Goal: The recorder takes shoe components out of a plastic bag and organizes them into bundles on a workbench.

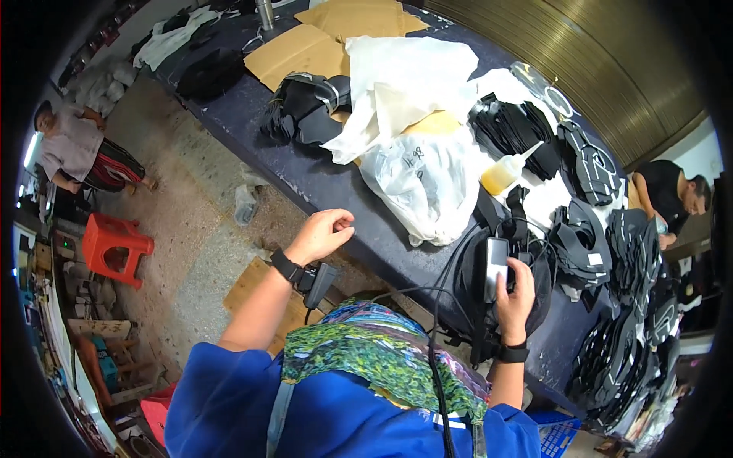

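My right hand (pixel 517 299) is at a slim white and grey handheld device (pixel 495 269), thumb across its face and fingertips at its right edge. The device stands against a black strapped bag (pixel 466 301) at the table's near edge. My left hand (pixel 321 235) hovers off the table edge, fingers curled in and nothing visible in them. Both wrists wear black bands, and a small black box (pixel 324 284) hangs by the left one. Beyond the hands lies a clear plastic bag (pixel 420 183) with pale contents. To its right, a squeeze bottle of yellow liquid (pixel 502 175) leans over.
Stacks of black cut pieces (pixel 513 130) cover the dark table (pixel 397 263) on the right. Cardboard (pixel 301 57) and white sheeting (pixel 408 65) lie at the back. A red stool (pixel 118 248) stands on the left floor. One person is far left, another at the right.
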`<state>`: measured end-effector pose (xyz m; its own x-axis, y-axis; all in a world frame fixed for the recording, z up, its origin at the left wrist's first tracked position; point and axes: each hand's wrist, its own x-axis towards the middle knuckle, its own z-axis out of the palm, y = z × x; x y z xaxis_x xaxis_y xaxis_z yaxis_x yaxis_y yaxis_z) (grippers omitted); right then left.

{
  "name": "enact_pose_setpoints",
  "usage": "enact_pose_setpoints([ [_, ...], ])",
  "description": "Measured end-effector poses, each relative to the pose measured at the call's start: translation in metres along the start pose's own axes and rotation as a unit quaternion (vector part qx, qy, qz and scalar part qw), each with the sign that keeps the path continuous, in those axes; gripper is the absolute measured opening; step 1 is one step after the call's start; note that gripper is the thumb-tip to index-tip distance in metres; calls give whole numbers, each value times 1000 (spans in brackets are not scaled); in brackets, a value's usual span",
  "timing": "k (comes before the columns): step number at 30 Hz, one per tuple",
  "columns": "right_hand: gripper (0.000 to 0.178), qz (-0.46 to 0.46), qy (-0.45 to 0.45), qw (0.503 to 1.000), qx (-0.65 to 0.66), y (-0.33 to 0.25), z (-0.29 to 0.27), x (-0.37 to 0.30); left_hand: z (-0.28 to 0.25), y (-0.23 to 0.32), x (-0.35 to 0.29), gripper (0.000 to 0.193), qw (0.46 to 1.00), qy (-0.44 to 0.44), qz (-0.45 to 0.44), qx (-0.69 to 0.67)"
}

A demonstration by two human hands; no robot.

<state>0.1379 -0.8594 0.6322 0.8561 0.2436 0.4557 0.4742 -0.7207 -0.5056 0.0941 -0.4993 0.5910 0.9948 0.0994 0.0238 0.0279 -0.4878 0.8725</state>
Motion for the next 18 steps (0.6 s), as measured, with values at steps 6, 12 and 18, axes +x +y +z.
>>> enact_pose_setpoints([
  [6, 80, -107, -168, 976, 87, -39, 64, 79, -28, 4, 13, 31, 989, 27, -33, 145],
  [12, 79, -143, -260, 952, -76, -22, 133, 83, 5, 34, 48, 36, 979, -1, 126, 163],
  [18, 36, -102, -206, 963, 139, -10, 118, 101, 50, 53, 58, 50, 947, -52, 244, 203],
])
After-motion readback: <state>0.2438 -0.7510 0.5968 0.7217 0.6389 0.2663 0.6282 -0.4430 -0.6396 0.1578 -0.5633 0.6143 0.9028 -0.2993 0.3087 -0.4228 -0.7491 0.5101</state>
